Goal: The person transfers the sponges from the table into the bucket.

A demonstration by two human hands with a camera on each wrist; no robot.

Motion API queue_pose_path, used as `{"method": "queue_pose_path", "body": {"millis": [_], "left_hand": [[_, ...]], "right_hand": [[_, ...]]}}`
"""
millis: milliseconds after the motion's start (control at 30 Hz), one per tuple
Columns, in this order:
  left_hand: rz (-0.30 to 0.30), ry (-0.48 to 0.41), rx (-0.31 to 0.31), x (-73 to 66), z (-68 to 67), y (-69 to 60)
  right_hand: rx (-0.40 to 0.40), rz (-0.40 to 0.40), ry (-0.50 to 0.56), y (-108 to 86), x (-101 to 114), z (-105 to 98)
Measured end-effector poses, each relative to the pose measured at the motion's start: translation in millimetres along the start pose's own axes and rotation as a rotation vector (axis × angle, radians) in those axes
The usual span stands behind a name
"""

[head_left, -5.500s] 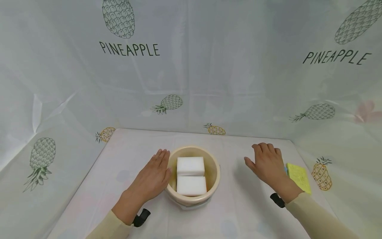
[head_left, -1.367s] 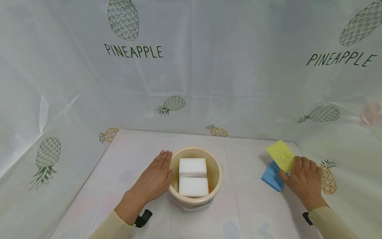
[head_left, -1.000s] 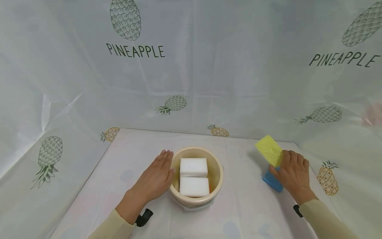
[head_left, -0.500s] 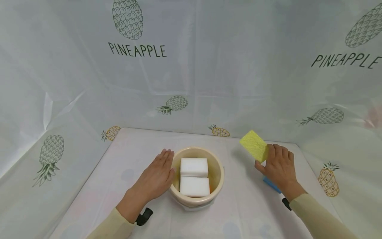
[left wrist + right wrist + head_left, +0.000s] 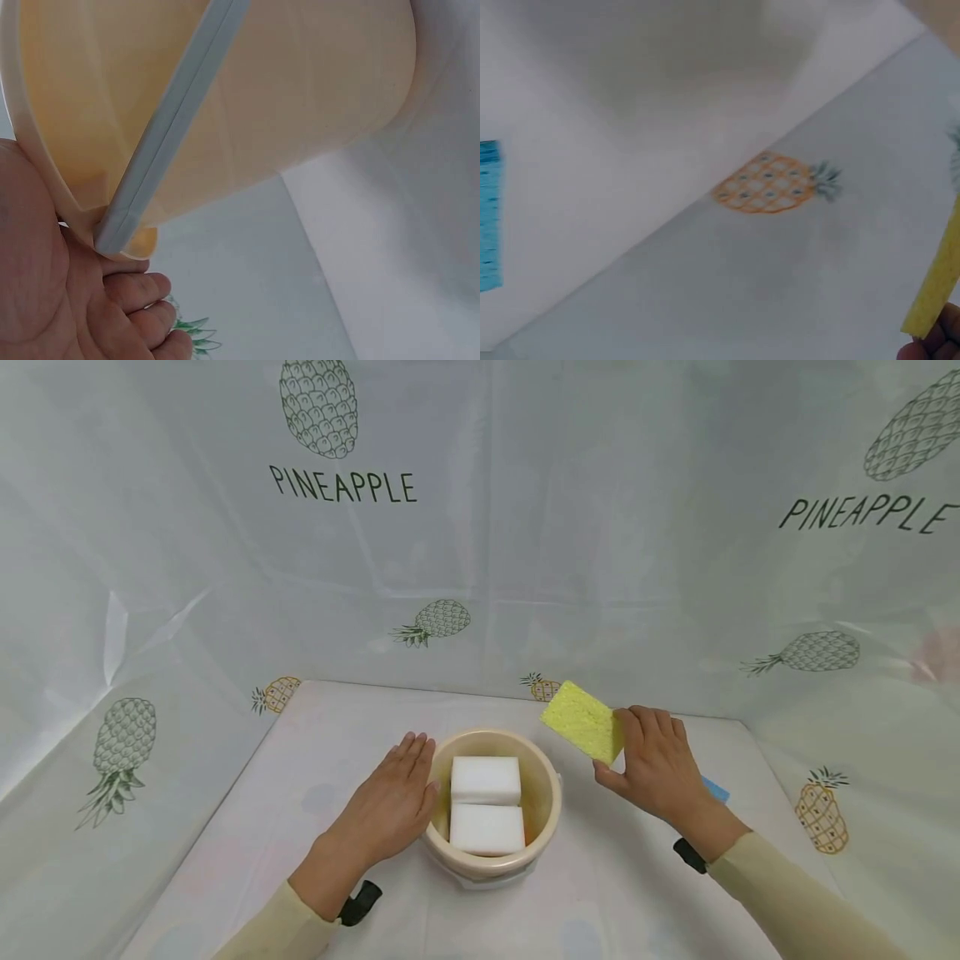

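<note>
Between thumb and fingertips, my right hand (image 5: 652, 768) pinches a yellow sponge (image 5: 581, 722) in the air, up and to the right of the cream bucket (image 5: 486, 863). My left hand (image 5: 390, 806) rests with straight fingers along the bucket's left rim; in the left wrist view its palm (image 5: 30, 247) touches the rim beside the grey handle (image 5: 169, 135). Inside the bucket lie two white blocks, a far one (image 5: 486, 778) and a near one (image 5: 487, 829), with a sliver of orange under them. Behind my right wrist a blue sponge (image 5: 716, 790) lies partly hidden.
A pale sheet covers the table (image 5: 600, 893). Behind and at both sides hangs a pineapple-printed curtain (image 5: 562, 527). In the right wrist view, the blue sponge (image 5: 489, 217) lies on the table at the left edge.
My right hand took up the yellow sponge, uncovering the blue one, and carried it left to near the bucket. The left hand keeps its place on the rim.
</note>
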State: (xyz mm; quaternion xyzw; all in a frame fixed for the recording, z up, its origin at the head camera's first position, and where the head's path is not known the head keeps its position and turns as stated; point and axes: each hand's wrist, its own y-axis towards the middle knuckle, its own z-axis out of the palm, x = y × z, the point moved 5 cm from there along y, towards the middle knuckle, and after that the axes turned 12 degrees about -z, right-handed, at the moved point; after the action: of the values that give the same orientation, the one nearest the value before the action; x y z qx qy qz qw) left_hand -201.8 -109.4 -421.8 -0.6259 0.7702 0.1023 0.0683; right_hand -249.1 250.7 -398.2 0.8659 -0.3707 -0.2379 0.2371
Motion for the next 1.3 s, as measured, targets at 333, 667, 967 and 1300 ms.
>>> {"method": "queue_pose_path", "body": {"millis": [333, 667, 967, 1300], "left_hand": [[-0.016, -0.024, 0.017, 0.1, 1.1, 0.7], [-0.025, -0.024, 0.014, -0.3, 1.9, 0.8], [-0.025, -0.019, 0.011, 0.2, 2.3, 0.7], [-0.022, -0.039, -0.01, 0.5, 2.3, 0.0]], "right_hand": [[0.1, -0.086, 0.165, 40.6, 44, -14], [0.227, -0.193, 0.313, 59.3, 85, -9], [0.336, -0.247, 0.408, 57.5, 103, 0], [0.382, -0.285, 0.443, 54.5, 111, 2]]}}
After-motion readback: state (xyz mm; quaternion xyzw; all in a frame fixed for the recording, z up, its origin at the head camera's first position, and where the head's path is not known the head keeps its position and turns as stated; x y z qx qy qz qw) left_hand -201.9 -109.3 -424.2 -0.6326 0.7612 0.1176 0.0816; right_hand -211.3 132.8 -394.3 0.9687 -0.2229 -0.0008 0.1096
